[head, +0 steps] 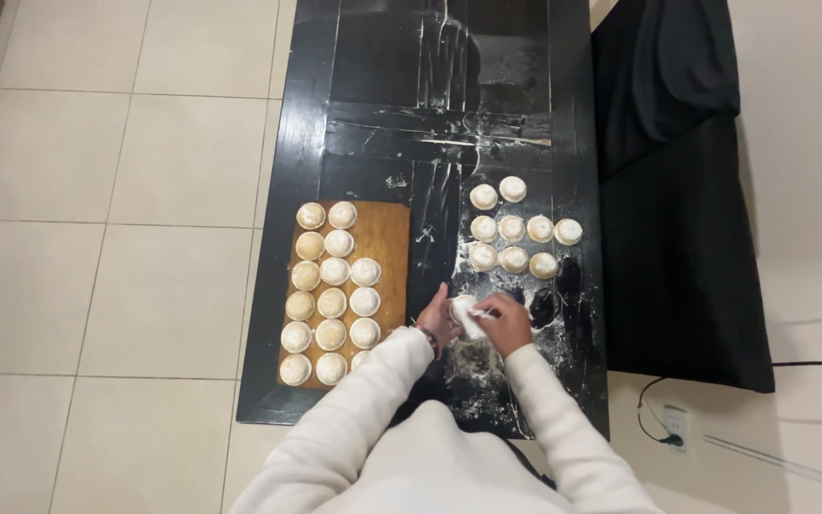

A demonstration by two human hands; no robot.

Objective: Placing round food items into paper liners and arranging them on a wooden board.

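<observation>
Two hands pinch one soft dough piece (465, 315) near the bottom middle of the frame.

White sleeves (373, 419) lie closest; left hand (438, 322) and right hand (506, 322) both curl their fingers around the dough. It looks soft, so a hard squeeze might tear it. Flour on the black table (373, 152) could smear the sleeves. Farther up, the wooden board (392, 238) at centre left looks full, so more rounds (332, 303) might stick together.

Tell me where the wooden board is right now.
In the head view the wooden board lies on the left part of the black table, loaded with rows of round dough pieces, just left of the person's left hand.
</observation>
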